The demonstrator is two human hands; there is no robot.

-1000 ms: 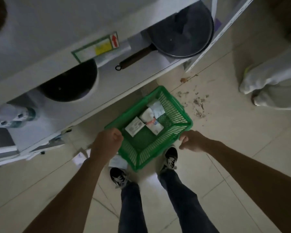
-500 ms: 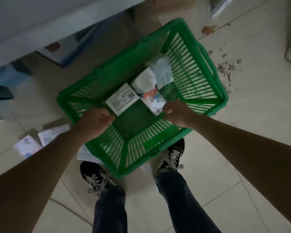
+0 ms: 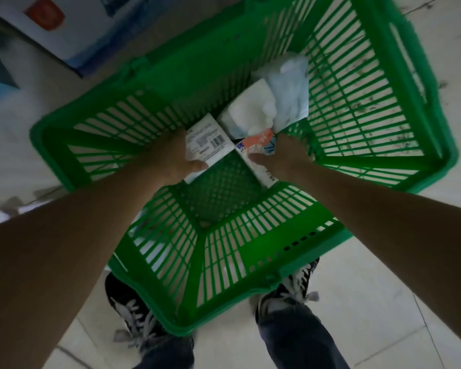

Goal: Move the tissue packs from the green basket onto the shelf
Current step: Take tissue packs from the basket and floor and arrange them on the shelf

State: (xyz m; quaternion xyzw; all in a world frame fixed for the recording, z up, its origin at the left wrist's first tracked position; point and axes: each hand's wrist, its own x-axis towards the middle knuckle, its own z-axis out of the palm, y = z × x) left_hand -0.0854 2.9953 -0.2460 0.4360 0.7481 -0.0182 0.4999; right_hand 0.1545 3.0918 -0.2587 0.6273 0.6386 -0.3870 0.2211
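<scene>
Both hands inside green basket [image 3: 250, 251]. Left hand [image 3: 171, 158] grip closed on barcode pack [image 3: 208, 142]; right hand [image 3: 285, 158] grips orange-printed pack [image 3: 256, 150]. White packs [image 3: 277, 97] at 1 o'clock.

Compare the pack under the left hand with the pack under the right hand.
The barcode pack under the left hand is plain white with dark print; the orange-marked pack under the right hand carries orange and blue colour. The barcode pack lies toward the basket's left side, the orange-marked pack toward the middle, beside crumpled white packs. Both lie in the green basket, each touched by a hand.
</scene>
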